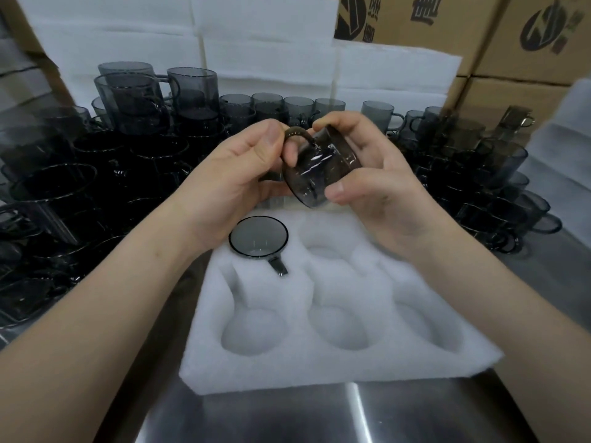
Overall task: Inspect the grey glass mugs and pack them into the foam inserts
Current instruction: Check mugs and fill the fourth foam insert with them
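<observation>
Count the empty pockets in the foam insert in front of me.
4: near-left pocket, near-middle pocket, near-right pocket, and far-middle pocket beside the packed mug. A far-right one may lie hidden under the right forearm.

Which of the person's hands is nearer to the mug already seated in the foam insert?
Left. The left hand, pinching the handle of the held mug, hovers just above the seated mug; the right hand, gripping the held mug's body, is farther off to the right.

1 mug [258, 240] in foam insert [335, 314] back-left slot, loose mugs [80, 187] left & right
</observation>
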`<action>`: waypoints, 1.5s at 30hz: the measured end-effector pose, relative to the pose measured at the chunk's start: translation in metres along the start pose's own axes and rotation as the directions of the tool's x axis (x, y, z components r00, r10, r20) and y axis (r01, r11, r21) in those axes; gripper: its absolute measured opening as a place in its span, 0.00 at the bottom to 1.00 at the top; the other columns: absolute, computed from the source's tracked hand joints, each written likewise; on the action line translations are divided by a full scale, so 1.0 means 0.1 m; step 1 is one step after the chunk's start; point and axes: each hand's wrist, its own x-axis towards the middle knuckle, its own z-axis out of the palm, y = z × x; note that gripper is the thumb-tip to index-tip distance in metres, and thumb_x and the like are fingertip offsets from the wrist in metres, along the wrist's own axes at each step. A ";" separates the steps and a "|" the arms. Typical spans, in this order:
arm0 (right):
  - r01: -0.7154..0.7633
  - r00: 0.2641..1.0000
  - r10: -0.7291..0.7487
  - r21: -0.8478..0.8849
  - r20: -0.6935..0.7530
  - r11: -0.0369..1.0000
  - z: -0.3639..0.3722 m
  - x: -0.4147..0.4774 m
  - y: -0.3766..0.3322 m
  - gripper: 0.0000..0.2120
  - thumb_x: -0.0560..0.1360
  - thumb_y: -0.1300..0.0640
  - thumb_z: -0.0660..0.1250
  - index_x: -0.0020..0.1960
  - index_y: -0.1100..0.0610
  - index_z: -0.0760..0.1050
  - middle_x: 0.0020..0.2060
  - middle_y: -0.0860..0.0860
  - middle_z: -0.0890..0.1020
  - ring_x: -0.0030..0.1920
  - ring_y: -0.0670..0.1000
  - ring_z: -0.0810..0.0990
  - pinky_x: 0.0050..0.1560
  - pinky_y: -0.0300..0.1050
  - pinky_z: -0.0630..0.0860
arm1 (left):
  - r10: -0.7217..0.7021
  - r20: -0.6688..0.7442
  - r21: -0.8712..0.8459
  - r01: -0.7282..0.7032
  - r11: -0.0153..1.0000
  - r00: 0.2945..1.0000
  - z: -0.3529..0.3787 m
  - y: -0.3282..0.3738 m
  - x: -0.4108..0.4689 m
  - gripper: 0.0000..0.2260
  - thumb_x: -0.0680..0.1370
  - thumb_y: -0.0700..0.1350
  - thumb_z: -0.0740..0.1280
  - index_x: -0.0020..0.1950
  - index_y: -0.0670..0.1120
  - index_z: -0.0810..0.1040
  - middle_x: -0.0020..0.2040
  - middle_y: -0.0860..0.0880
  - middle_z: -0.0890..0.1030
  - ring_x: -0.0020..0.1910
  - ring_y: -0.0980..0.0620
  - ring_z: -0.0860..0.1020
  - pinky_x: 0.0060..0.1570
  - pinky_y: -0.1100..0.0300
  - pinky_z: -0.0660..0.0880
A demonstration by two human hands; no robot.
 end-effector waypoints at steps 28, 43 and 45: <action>-0.037 0.999 0.036 -0.054 -0.015 0.998 -0.02 0.01 -0.02 0.24 0.59 0.59 0.73 0.55 0.55 0.73 0.39 0.48 0.81 0.30 0.48 0.73 0.25 0.40 0.68 | 0.041 -0.359 0.070 -0.017 0.997 0.932 0.04 -0.02 0.00 0.11 0.76 0.52 0.65 0.38 0.51 0.82 0.34 0.51 0.78 0.39 0.47 0.74 0.45 0.52 0.74; -0.001 0.989 -0.055 -0.381 -0.135 0.925 0.09 -0.06 -0.11 0.11 0.65 0.54 0.69 0.47 0.49 0.77 0.32 0.41 0.79 0.31 0.40 0.74 0.25 0.34 0.67 | 0.170 -0.275 0.394 -0.050 0.918 0.946 0.13 0.00 -0.04 0.14 0.83 0.45 0.60 0.39 0.43 0.76 0.31 0.48 0.76 0.26 0.52 0.73 0.29 0.62 0.72; -0.012 0.987 -0.046 -0.359 -0.154 0.933 0.10 -0.05 -0.09 0.11 0.65 0.53 0.69 0.47 0.48 0.77 0.32 0.40 0.80 0.31 0.40 0.74 0.24 0.34 0.67 | 0.159 -0.282 0.356 -0.050 0.933 0.946 0.12 -0.01 -0.03 0.14 0.83 0.44 0.59 0.40 0.43 0.77 0.32 0.47 0.76 0.27 0.51 0.72 0.29 0.61 0.72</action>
